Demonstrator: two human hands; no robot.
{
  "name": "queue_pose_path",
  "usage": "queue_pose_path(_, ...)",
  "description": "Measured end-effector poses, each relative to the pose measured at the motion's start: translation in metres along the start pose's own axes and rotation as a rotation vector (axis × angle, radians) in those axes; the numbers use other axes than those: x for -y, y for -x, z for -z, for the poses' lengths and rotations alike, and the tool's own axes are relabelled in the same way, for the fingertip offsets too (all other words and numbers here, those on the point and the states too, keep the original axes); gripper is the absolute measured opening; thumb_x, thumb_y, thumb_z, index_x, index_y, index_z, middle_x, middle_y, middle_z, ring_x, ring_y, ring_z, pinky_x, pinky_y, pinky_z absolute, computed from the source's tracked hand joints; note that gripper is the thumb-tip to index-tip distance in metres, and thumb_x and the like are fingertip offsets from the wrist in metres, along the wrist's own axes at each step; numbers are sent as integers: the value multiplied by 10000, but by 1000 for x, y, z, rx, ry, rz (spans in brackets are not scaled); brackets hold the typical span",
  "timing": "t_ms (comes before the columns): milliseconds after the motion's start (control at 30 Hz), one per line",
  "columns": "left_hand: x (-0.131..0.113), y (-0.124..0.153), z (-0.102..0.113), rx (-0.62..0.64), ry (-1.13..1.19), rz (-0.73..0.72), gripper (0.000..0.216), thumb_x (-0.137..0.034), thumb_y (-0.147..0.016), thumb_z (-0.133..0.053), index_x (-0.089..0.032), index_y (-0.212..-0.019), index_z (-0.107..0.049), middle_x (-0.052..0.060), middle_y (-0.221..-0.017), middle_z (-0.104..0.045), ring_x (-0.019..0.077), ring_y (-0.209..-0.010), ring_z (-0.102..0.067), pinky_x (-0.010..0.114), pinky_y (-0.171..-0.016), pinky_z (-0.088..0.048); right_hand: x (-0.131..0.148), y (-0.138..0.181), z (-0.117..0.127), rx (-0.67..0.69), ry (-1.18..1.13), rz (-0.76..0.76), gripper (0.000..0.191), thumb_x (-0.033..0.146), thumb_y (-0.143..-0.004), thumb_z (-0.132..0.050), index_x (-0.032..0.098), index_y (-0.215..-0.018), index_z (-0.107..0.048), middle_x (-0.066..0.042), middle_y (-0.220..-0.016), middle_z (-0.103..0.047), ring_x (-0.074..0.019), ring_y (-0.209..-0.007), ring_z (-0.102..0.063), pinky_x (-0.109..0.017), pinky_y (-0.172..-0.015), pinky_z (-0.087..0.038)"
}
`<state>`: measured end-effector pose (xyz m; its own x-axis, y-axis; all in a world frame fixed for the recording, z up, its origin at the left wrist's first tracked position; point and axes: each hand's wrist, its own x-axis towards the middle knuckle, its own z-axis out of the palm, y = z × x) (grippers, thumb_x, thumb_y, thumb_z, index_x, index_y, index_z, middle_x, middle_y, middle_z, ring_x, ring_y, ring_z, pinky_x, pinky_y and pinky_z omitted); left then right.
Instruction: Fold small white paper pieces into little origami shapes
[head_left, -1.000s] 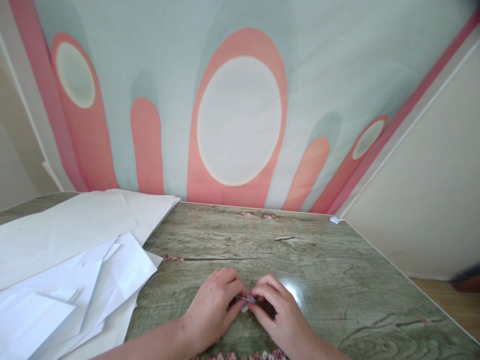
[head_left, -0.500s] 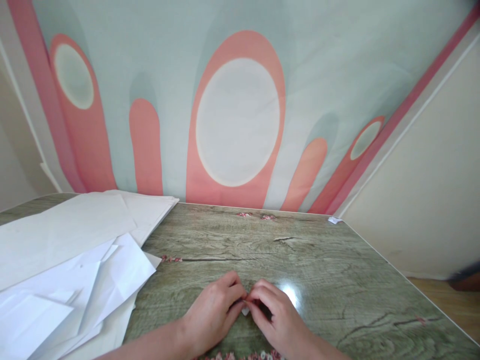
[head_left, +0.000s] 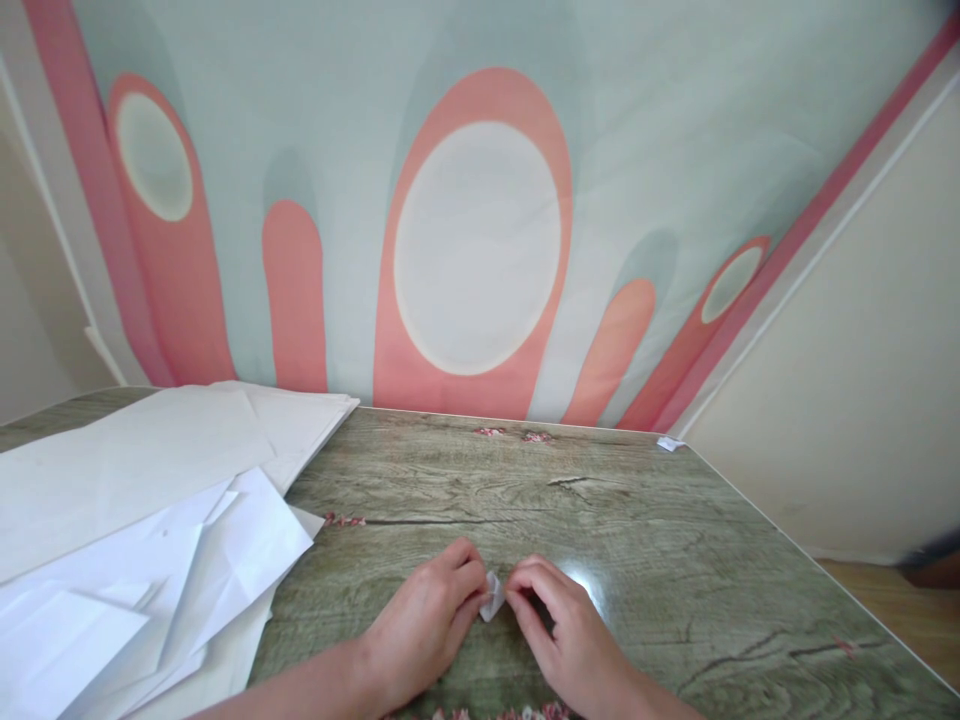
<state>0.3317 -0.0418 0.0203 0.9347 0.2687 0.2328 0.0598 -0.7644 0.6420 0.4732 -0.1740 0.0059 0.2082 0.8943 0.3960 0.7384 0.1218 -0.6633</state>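
A small folded piece of white paper (head_left: 491,598) is pinched between the thumb and fingers of my left hand (head_left: 433,612), just above the tabletop. It stands out to the right of those fingertips, and part of it is hidden behind them. My right hand (head_left: 564,618) is at the paper's right edge, with thumb and index finger drawn together in a pinch. Whether a corner of the paper sits between these fingertips, I cannot make out.
Large white sheets (head_left: 172,420) are stacked on the table's left side, with loose folded papers (head_left: 255,540) over them. The wood-patterned table (head_left: 675,540) meets a painted wall (head_left: 345,250). A small white scrap (head_left: 669,443) lies at the back right corner.
My right fingertips have moved slightly right, away from the left ones. More of the small folded paper now shows between the hands. The left hand has hardly moved.
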Motion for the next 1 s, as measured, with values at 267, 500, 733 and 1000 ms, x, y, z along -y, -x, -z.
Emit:
queue_pose_path(267, -2, -5, 5, -92, 87, 49, 178, -162, -892, -436, -185, -737, -521, 18, -812, -516, 154, -761, -529, 251, -702, -430, -7, -1, 5, -26, 39, -28, 120, 144, -899, -446, 206, -831, -523, -13, -790, -555, -149, -729, -546, -259, -678, -437)
queue_pose_path(500, 3, -9, 3, -133, 166, 244, 143, -202, -874, -440, -181, -755, -517, -2, -702, -557, 161, -665, -531, 254, -617, -401, -10, -1, 8, -22, 110, 7, 118, 117, -873, -461, 208, -825, -520, -14, -786, -556, -154, -729, -542, -264, -672, -430)
queue_pose_path(733, 5, -5, 7, -121, 76, 208, 139, -178, -871, -419, -192, -745, -475, -1, -722, -532, 166, -672, -512, 269, -636, -389, -13, 1, 14, 43, 257, 44, 119, 97, -853, -470, 206, -828, -511, -23, -789, -563, -170, -733, -527, -297, -684, -409)
queue_pose_path(1000, 7, -3, 7, -96, -4, 192, 170, -161, -894, -366, -203, -749, -445, 19, -767, -536, 181, -711, -523, 280, -665, -404, -10, 0, 17, 65, 272, 67, 137, 65, -774, -480, 202, -766, -473, -22, -768, -544, -168, -714, -511, -300, -668, -387)
